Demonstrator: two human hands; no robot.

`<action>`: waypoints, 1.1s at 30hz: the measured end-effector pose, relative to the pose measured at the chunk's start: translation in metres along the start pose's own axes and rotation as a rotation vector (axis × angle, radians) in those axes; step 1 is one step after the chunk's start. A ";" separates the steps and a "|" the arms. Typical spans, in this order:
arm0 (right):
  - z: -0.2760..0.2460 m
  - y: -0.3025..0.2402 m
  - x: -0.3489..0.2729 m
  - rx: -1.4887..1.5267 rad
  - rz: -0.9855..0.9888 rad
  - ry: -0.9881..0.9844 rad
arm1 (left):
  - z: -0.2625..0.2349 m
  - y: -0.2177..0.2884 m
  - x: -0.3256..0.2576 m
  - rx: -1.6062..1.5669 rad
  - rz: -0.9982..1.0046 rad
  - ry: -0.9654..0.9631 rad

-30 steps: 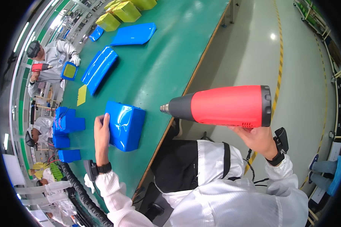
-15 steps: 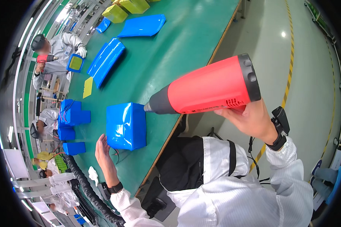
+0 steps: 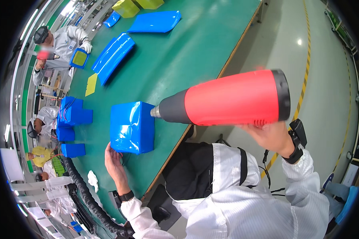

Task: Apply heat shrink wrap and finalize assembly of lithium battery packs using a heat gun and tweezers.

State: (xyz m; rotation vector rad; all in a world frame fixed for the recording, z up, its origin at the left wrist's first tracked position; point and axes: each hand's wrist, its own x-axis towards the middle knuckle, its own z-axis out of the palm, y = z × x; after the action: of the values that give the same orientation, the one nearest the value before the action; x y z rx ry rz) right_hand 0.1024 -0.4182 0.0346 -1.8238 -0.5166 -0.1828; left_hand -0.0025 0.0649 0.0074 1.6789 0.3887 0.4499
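A red and black heat gun [image 3: 231,97] is gripped in my right hand [image 3: 269,137], whose fingers are partly hidden behind its body. Its metal nozzle points left at the right face of a block wrapped in shiny blue film [image 3: 125,127], nearly against it. The block sits on the green table [image 3: 163,71] near its front edge; thin wires show by its near side. My left hand [image 3: 115,165] is beside the block's near left corner, its fingers stretched out and holding nothing. Whether the fingertips touch the film is hard to tell.
Blue film sleeves [image 3: 113,57] and a yellow sheet [image 3: 91,84] lie farther along the table, with yellow blocks [image 3: 125,8] beyond. More blue blocks [image 3: 73,115] stand to the left near a black ribbed hose [image 3: 83,195]. Across the table a co-worker [image 3: 64,44] holds another heat gun.
My left hand has moved right, closer to the block's near corner. The heat gun has shifted slightly right and down in view and turned, its nozzle still by the block's right face.
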 end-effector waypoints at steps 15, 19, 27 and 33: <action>-0.009 0.014 -0.066 -0.273 -0.112 -0.164 | 0.002 -0.031 -0.003 -0.001 0.081 0.138; -0.010 -0.015 -0.041 -0.155 -0.103 -0.224 | 0.002 -0.030 -0.004 -0.008 0.073 0.131; -0.011 -0.033 -0.039 -0.162 -0.134 -0.118 | 0.002 -0.032 -0.003 -0.018 0.075 0.153; -0.013 -0.028 -0.043 -0.199 -0.149 -0.247 | 0.008 -0.028 -0.010 0.008 0.097 0.125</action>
State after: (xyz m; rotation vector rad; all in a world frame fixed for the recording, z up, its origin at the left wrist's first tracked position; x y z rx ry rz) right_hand 0.0536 -0.4345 0.0472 -2.0150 -0.8344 -0.1130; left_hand -0.0072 0.0572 -0.0224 1.6873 0.4019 0.6286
